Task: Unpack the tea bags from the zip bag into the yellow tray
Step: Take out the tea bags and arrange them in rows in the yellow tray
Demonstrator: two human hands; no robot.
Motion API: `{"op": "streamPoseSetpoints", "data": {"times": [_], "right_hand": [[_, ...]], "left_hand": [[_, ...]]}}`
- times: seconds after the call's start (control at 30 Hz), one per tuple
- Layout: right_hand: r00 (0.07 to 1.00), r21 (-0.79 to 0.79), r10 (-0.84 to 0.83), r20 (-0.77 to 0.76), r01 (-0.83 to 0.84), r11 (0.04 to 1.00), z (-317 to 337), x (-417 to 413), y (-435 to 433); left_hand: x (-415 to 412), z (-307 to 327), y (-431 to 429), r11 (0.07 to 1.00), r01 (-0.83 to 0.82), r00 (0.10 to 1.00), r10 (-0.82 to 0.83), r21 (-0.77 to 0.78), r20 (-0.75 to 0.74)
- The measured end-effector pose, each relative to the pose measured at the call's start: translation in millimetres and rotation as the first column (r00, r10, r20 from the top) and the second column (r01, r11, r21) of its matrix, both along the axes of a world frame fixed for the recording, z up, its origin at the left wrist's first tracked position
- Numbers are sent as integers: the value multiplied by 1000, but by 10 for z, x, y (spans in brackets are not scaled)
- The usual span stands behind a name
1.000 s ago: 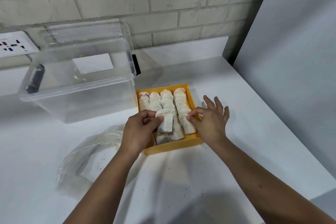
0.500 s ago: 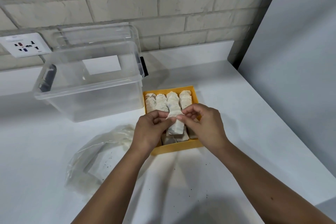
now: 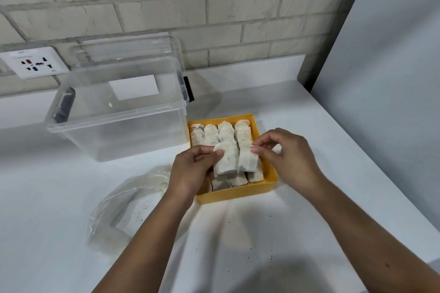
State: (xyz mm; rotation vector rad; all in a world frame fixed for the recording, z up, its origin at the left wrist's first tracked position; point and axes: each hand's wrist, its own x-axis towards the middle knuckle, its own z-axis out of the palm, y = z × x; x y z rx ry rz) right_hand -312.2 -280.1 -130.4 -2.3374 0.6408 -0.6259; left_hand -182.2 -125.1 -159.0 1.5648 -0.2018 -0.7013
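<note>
The yellow tray [image 3: 234,194] sits on the white counter, filled with several rows of white tea bags [image 3: 210,134]. My left hand [image 3: 190,169] pinches one tea bag [image 3: 226,160] by its upper edge, above the tray's near half. My right hand [image 3: 289,156] pinches a second tea bag [image 3: 247,159] right beside the first. Both bags hang upright, close together but apart. The clear zip bag [image 3: 128,207] lies crumpled on the counter left of my left forearm; what is inside it I cannot tell.
A clear plastic storage bin [image 3: 119,123] with a black latch stands behind and left of the tray, touching its far left corner. A wall socket [image 3: 33,62] is on the brick wall. A grey panel [image 3: 392,78] bounds the counter on the right. Dark crumbs dot the counter.
One second ago only my left hand held a bag. Half a second ago both hands met on it. Now they have drawn apart, each holding its own tea bag.
</note>
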Motion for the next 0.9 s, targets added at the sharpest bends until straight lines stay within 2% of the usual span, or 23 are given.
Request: {"op": "streamPoseSetpoints", "data": {"times": [0.07, 0.17, 0.33, 0.37, 0.47, 0.6, 0.8, 0.87, 0.9], "right_hand": [[990, -49, 15, -143, -22, 999, 84, -92, -109], [955, -25, 57, -292, -67, 997, 85, -182, -180], [933, 37, 105, -344, -98, 995, -74, -187, -194], [927, 12, 105, -361, -108, 994, -120, -163, -194], [890, -248, -3, -456, -124, 961, -285, -69, -185], [896, -413, -96, -434, -103, 905, -408, 39, -192], [843, -468, -172, -510, -104, 878, -459, 148, -201], [887, -438, -154, -436, -59, 897, -443, 160, -191], [933, -400, -135, -334, -11, 916, -417, 168, -177]], "left_hand": [[33, -18, 25, 999, -16, 999, 14, 28, 41], [57, -47, 43, 998, -34, 997, 30, 48, 68], [46, -79, 34, 996, 1, 993, -13, 93, 120], [45, -83, 36, 995, 4, 993, -16, 97, 120], [47, -85, 35, 994, 12, 992, -25, 104, 124], [44, -93, 37, 993, 28, 990, -43, 115, 135], [59, -112, 41, 994, 29, 989, -44, 108, 140], [52, -94, 32, 995, 32, 994, -41, 91, 102], [49, -78, 24, 996, 34, 996, -40, 80, 78]]}}
